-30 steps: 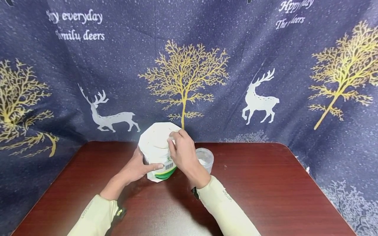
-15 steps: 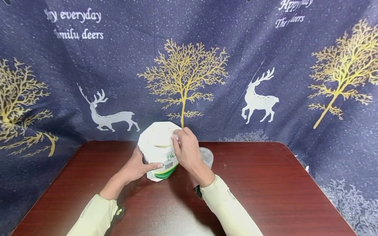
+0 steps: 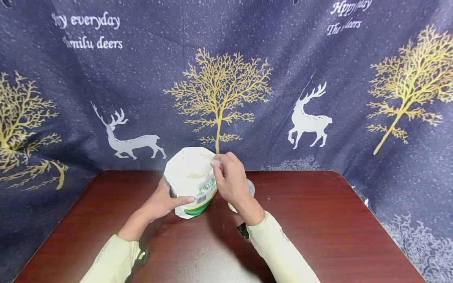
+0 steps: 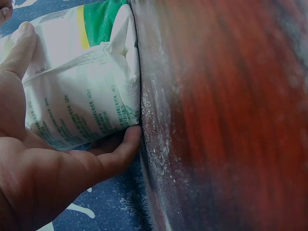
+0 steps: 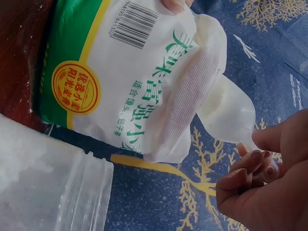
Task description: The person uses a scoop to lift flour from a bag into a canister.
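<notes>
A white and green flour bag (image 3: 187, 188) stands upright on the table, its mouth folded outward and pale powder showing inside. My left hand (image 3: 164, 199) grips the bag from the left side, thumb across the front near the barcode. In the left wrist view its fingers reach down to the bag's base (image 4: 126, 72). At the bag's right rim, my right hand (image 3: 231, 181) pinches the handle of a whitish translucent scoop (image 5: 228, 113). The scoop's bowl is at the open mouth, with some powder visible in it. Behind the right wrist, a clear plastic jar (image 3: 251, 188) is partly hidden.
The jar (image 5: 43, 178) holds white powder and has a threaded rim. White dust lies on the dark red wooden table (image 4: 202, 120) beside the bag. A blue cloth (image 3: 226, 31) printed with deer and trees hangs behind the table's back edge.
My right hand has moved rightward with the scoop, from over the bag's mouth to its right rim. More of the bag's inside shows, less of the jar. My left hand stays in place.
</notes>
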A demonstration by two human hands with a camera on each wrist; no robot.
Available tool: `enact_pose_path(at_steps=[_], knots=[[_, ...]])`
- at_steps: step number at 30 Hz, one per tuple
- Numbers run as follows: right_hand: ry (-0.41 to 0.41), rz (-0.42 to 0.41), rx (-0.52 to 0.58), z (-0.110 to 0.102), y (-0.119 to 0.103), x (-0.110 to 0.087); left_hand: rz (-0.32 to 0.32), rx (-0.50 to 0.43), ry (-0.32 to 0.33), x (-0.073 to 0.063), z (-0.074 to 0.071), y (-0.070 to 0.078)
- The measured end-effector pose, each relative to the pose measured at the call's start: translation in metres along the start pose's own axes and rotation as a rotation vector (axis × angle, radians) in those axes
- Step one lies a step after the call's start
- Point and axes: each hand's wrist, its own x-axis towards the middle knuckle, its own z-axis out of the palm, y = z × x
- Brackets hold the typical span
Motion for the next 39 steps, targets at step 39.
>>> enact_pose_path(at_steps=[39], knots=[[0.071, -0.005, -0.01, -0.047, 0.015, -0.008, -0.018, 0.037, 0.001, -0.001, -0.001, 0.0]])
